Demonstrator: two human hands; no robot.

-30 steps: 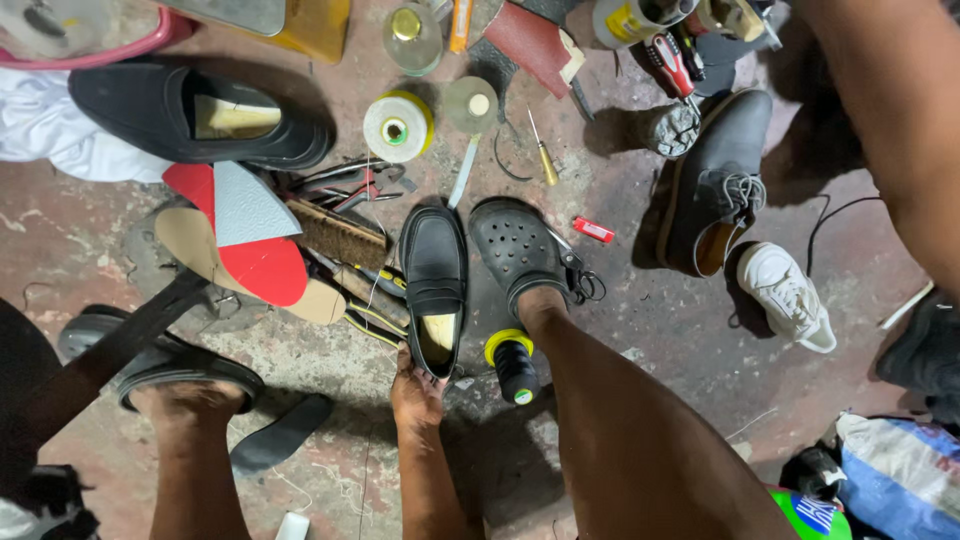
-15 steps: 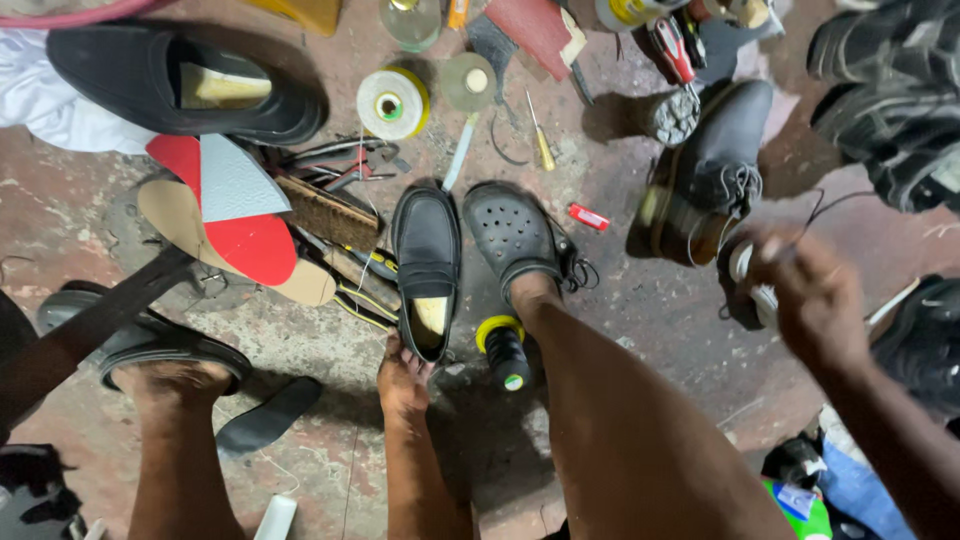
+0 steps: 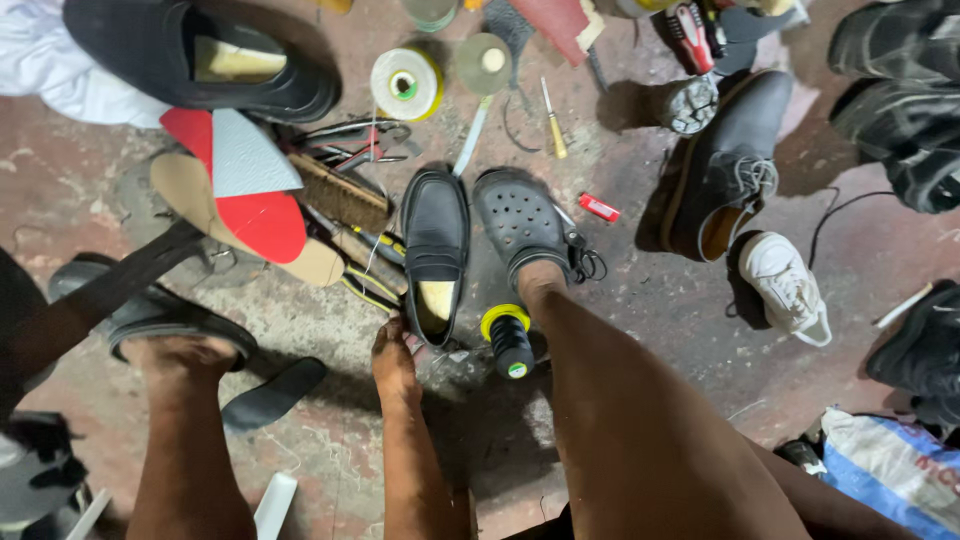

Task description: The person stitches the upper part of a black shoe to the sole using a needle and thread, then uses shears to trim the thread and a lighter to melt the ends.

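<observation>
My left hand (image 3: 394, 358) reaches down between my legs and grips the heel end of a black loafer (image 3: 435, 245) that lies on the concrete floor with its toe pointing away from me. The loafer's tan insole shows at the heel. Right beside it, my right foot wears a grey perforated clog (image 3: 522, 222). A black thread spool with a yellow rim (image 3: 509, 340) lies against that foot, just right of the hand. My right hand is out of view.
A red, grey and tan pile of sole sheets (image 3: 245, 190) and a brush (image 3: 340, 195) lie to the left. A yellow tape roll (image 3: 405, 85), an awl (image 3: 552, 125), a red lighter (image 3: 598, 207), a black boot (image 3: 725, 165) and a white sneaker (image 3: 790, 285) surround the spot. My left foot rests in a dark sandal (image 3: 150, 315).
My right hand, seen above the white sneaker half a second ago, has left the view. My left hand stays at the loafer's heel.
</observation>
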